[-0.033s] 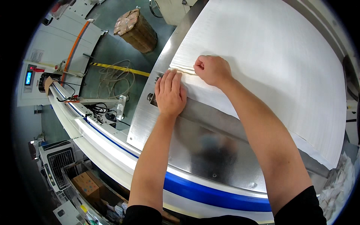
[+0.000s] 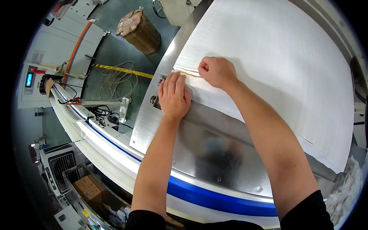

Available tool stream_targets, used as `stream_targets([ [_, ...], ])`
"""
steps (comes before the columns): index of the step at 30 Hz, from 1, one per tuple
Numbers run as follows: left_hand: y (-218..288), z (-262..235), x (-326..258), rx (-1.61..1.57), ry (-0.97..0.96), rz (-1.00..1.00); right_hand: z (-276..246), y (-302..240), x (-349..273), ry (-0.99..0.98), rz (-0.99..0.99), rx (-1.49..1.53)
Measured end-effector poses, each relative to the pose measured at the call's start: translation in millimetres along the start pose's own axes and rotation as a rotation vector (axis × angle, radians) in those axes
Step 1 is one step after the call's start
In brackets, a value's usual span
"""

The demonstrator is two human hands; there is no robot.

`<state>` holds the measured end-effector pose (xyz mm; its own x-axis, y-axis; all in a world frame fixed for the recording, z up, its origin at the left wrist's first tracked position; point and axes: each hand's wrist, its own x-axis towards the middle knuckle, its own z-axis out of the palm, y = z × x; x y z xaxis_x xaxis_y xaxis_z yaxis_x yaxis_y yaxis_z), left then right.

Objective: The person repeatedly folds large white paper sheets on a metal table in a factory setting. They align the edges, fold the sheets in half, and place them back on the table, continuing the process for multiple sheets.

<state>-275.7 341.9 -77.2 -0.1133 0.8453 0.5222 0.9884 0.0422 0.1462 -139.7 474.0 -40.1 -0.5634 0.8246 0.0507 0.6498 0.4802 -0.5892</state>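
A broad stack of thin white sheets [image 2: 276, 57], paper or cloth I cannot tell, lies on a shiny metal table [image 2: 199, 149]. At its near left corner my left hand [image 2: 174, 94] rests with straight fingers side by side, fingertips on the stack's edge. Just right of it, my right hand [image 2: 218, 72] is curled into a fist on top of the stack, close to the near edge. Whatever its fingers may hold is hidden. Between the two hands a slightly yellowish, uneven strip of the layered edge shows.
Small metal fittings [image 2: 155, 100] stand beside my left hand. A blue band [image 2: 214, 199] runs along the table's near side. Crumpled white material [image 2: 345, 191] lies at lower right. On the floor at left are a brown taped bundle [image 2: 140, 32] and a coiled hose [image 2: 119, 80].
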Motion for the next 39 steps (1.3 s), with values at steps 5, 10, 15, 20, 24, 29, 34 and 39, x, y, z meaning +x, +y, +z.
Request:
stream_targets([
  [5,2,0,4,0.007,0.013,0.002,0,2,1,-0.01,0.017,0.007],
  [10,-2,2,0,0.005,0.048,0.014,2,2,2,0.014,-0.01,0.009],
  [15,0,0,-3,0.006,0.039,0.002,4,5,2,0.023,-0.008,0.045],
  [20,0,-6,-9,-0.001,0.046,-0.012,5,3,1,0.038,-0.007,0.073],
  [24,3,-16,-19,0.026,0.034,-0.01,-1,1,-3,0.015,-0.004,0.111],
  [29,-9,-42,-17,0.06,-0.106,0.135,-23,-13,-61,-0.034,-0.098,0.256],
  [34,-22,-60,13,0.143,-0.533,0.223,-64,50,-193,0.167,0.223,-0.146],
  [39,-2,-69,46,0.374,-0.848,0.231,-146,175,-330,0.327,0.386,-0.518],
])
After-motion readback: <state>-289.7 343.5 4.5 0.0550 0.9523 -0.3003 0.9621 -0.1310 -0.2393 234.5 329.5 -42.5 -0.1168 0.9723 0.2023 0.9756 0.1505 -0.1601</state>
